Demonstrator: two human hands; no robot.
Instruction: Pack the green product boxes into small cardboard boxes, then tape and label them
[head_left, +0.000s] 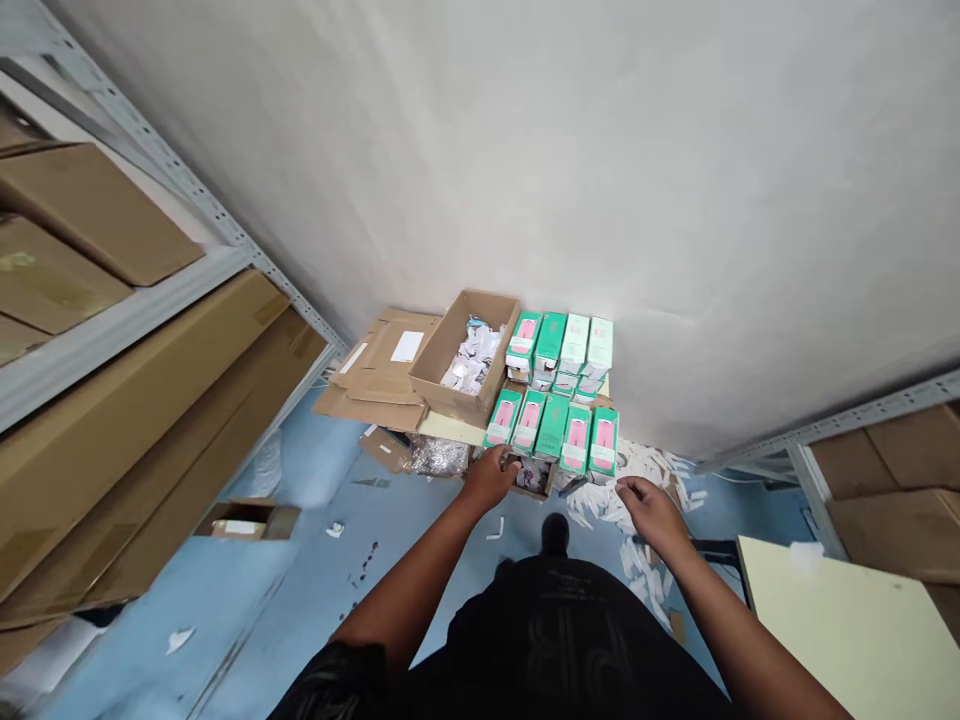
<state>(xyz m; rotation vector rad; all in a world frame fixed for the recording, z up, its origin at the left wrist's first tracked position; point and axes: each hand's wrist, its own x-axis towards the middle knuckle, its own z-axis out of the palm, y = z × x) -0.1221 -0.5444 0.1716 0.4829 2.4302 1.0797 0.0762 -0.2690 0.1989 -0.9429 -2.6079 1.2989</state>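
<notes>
In the head view, my left hand is at the front edge of the table, just below the leftmost green-and-pink box. Its thumb stands apart from the fingers, and I see nothing in it. My right hand hovers right of the front row, nearest the rightmost green-and-pink box. Its fingers are loosely bent with a gap at the thumb, and it appears to hold nothing. Between these lie a plain green box and other boxes with pink fronts. Behind is a stacked second row, including pale green boxes.
Left of the rows stand an open carton of small white packets and flattened cardboard. White strips litter the blue floor at right. Shelves with cartons flank both sides; a pale yellow tabletop is at lower right.
</notes>
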